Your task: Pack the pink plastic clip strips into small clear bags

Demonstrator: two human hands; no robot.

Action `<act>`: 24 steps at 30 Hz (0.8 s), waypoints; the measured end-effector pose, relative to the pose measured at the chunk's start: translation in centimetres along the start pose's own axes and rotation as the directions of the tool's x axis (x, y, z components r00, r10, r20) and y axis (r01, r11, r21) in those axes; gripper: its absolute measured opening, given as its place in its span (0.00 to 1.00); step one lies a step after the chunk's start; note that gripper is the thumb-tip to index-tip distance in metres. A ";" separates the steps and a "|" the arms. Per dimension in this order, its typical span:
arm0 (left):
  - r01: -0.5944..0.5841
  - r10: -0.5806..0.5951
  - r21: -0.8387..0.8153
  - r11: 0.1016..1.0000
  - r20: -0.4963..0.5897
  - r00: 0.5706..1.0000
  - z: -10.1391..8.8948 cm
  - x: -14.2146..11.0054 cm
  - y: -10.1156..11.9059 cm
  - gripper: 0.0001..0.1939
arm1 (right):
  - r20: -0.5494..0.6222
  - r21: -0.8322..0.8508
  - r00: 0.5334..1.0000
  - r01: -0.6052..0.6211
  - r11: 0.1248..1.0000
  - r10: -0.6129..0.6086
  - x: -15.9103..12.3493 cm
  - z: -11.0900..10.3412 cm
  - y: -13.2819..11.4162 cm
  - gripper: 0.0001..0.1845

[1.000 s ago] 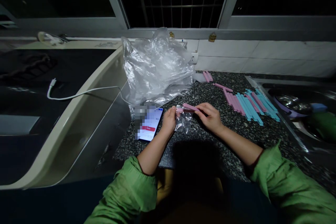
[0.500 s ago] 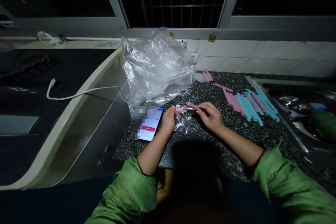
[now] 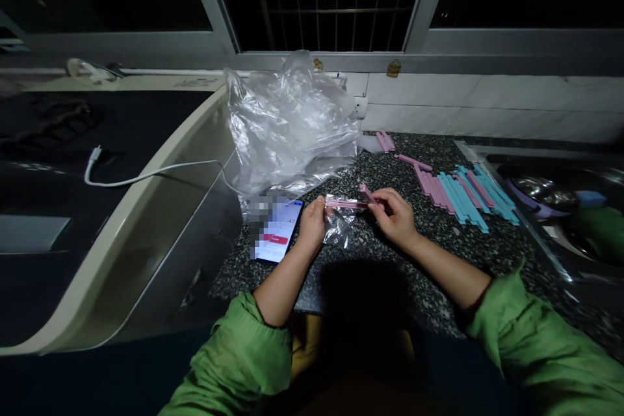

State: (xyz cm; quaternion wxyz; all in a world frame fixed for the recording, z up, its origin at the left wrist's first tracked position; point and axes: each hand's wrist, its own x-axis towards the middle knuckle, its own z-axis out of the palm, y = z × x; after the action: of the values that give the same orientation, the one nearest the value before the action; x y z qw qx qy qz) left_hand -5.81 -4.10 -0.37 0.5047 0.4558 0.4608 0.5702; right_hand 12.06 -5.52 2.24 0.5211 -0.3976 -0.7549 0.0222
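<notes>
Pinching left hand (image 3: 312,224): closed, thumb and fingers gripping one end of a long, narrow pink strip (image 3: 345,204); it sits just right of the black smartphone with a lit screen (image 3: 285,224).
Long strip's look: slim, straight, dull pink, plastic-looking, with a paler line along it; whether it is one piece or several stacked, I cannot tell.
Long strip's axis: sideways and nearly level; it points away from the phone, its far end reaching the right hand (image 3: 396,218).
Right hand: closed, gripping a second pink strip (image 3: 366,192) between thumb and fingers; farther right of the phone than the left hand.
Second strip's axis: slanted across the first; its free end points up and back toward the phone's side, the other end hidden in the fingers.
Small clear plastic bag (image 3: 340,231): crinkled and shiny, below the long strip, right of the phone; whether the strip lies inside it, I cannot tell.
Pink and light-blue strips (image 3: 453,198): laid side by side in a loose row, well right of the phone, on the black speckled stone countertop (image 3: 429,279).
Large crumpled clear plastic bag (image 3: 292,117): behind the phone; a white cable (image 3: 146,172) trails off to the phone's left.
</notes>
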 end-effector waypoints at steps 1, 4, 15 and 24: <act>-0.001 0.001 0.001 1.000 -0.002 1.000 0.0 0.0 0.0 0.25 | -0.005 0.001 1.000 0.009 1.000 -0.009 0.0 0.0 0.0 0.04; 0.002 -0.002 -0.001 1.000 -0.008 1.000 0.0 0.0 0.0 0.26 | -0.021 0.000 1.000 0.021 1.000 -0.021 0.0 0.0 0.1 0.04; 0.052 -0.054 -0.069 0.996 -0.036 0.998 0.2 -0.1 0.5 0.25 | -0.031 0.063 0.997 -0.066 0.996 0.068 -0.2 -0.1 0.4 0.04; 0.029 -0.032 -0.072 0.997 -0.051 0.998 0.1 0.0 0.3 0.25 | -0.026 0.135 0.986 -0.162 0.978 0.167 -0.5 0.0 0.5 0.04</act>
State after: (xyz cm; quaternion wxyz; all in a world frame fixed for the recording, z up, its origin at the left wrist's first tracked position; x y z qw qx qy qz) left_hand -5.76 -4.14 -0.04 0.5172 0.4155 0.4600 0.5902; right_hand 12.46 -5.51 1.60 0.5566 -0.4235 -0.7065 0.1078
